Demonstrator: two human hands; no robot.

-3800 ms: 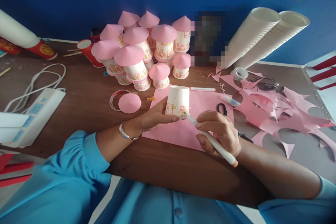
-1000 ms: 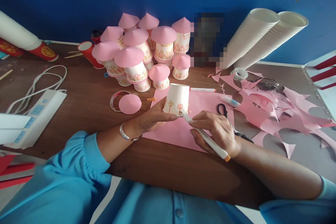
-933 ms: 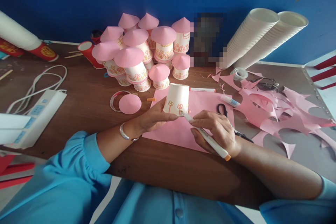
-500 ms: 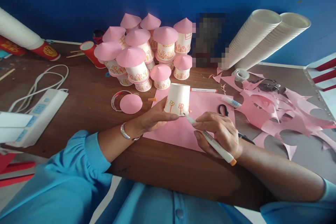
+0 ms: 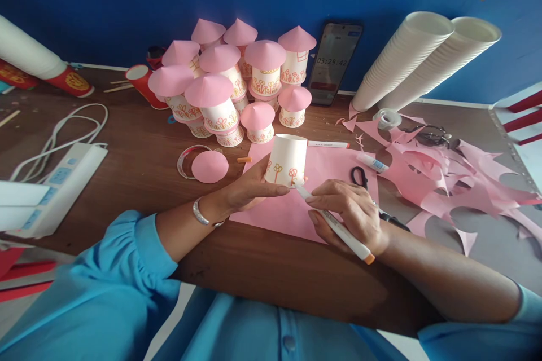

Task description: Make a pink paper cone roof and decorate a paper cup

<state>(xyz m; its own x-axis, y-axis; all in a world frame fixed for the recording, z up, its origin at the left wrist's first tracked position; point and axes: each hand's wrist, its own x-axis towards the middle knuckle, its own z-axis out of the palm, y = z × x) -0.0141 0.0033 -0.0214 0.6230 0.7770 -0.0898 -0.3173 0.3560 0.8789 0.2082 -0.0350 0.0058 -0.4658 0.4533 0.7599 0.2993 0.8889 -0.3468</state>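
Observation:
My left hand (image 5: 248, 189) is closed around an upturned white paper cup (image 5: 287, 159) with small flowers drawn along its lower edge. It holds the cup over a pink paper sheet (image 5: 296, 203) on the brown table (image 5: 139, 163). My right hand (image 5: 349, 214) pinches a white marker (image 5: 334, 223) with an orange end. The marker's tip touches the cup's lower rim beside a red flower.
Several finished cups with pink cone lids (image 5: 231, 84) stand behind. A pink paper disc (image 5: 209, 166) and a tape ring lie left of the sheet. Scissors (image 5: 359, 176), a glue stick (image 5: 371, 163), pink scraps (image 5: 449, 175), stacked white cups (image 5: 423, 56), a phone (image 5: 334, 62) and a power strip (image 5: 55, 186) surround the work.
The cup has been turned slightly in my left hand, and the marker tip has shifted a little along its lower rim. The hands stay in the same place.

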